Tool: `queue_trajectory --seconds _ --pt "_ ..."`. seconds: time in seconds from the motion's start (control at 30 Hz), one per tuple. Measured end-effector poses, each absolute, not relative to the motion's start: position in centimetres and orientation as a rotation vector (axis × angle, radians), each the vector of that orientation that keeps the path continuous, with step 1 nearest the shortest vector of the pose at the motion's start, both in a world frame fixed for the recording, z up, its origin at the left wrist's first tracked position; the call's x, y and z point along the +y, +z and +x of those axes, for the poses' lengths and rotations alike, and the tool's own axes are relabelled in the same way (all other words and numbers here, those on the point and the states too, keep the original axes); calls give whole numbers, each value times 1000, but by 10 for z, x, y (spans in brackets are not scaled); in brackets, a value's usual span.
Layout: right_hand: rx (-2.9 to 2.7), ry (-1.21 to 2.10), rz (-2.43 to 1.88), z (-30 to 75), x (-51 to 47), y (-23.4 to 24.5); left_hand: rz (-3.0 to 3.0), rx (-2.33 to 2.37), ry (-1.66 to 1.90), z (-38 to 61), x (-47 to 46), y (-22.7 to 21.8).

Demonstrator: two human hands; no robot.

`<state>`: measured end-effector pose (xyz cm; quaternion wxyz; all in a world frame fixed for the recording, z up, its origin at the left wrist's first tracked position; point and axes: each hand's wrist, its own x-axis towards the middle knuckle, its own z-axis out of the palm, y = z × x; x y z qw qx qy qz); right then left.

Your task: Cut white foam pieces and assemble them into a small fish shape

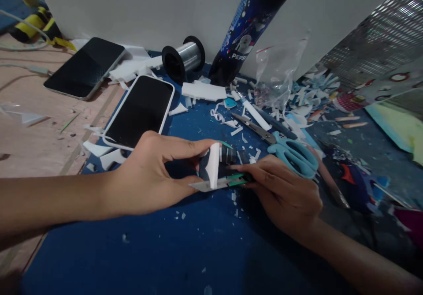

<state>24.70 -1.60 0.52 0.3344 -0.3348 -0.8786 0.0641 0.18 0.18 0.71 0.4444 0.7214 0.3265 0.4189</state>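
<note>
My left hand (150,171) is closed around a small piece of white foam (214,165) with a dark grey, printed-looking side, pinched between thumb and fingers. In my right hand (286,193) is a box cutter (236,179) with green on its body. Its blade points left and lies against the lower end of the foam piece, its tip close to my left thumb. Behind the foam, a small dark object with grey bands (228,154) partly shows; I cannot make out what it is. Light blue scissors (294,154) lie just beyond my right hand.
Foam scraps (203,91) litter the blue board (165,251). A white-edged phone (140,110) and a dark phone (85,68) lie left. Behind stand a wire spool (185,59), a Pepsi bottle (246,30) and a clear plastic bag (279,72). A perforated metal sheet (373,43) leans right.
</note>
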Motion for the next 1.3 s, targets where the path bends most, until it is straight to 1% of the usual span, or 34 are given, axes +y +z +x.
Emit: queue_trajectory --seconds 0.5,1.17,1.3 --pt "-2361 83 -886 247 -18 5 1869 797 1020 3 0 5" --pt "-2428 23 -859 247 -19 3 2053 766 1132 0 -3 -3" --pt "-2449 -31 -854 247 -19 4 2076 743 1161 0 -5 -5"
